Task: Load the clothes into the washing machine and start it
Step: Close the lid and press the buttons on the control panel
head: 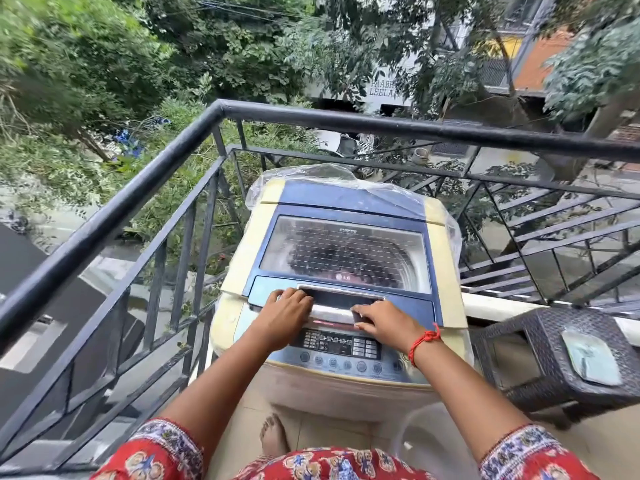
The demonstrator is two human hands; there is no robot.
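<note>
The washer (341,271) stands upright in a balcony corner, its closed lid (344,252) running lengthwise away from the person, control panel (341,348) nearest. The left hand (285,311) and right hand (386,323) rest fingers-forward on the lid's handle (341,303), fingers nearly straight and close together. Black railing (221,112) lies beyond the fingertips; a wicker stool (540,344) stands right of them.

Single view only, head-mounted, wide-angle. The camera sits above and just behind the washing machine (341,271), looking forward and steeply down onto its lid. Both forearms enter from the bottom edge; the left hand (289,304) and right hand (388,322) lie near frame centre, close to the lens. The balcony railing (221,109) bows with lens distortion. Trees and a building fill the upper frame, well beyond.
</note>
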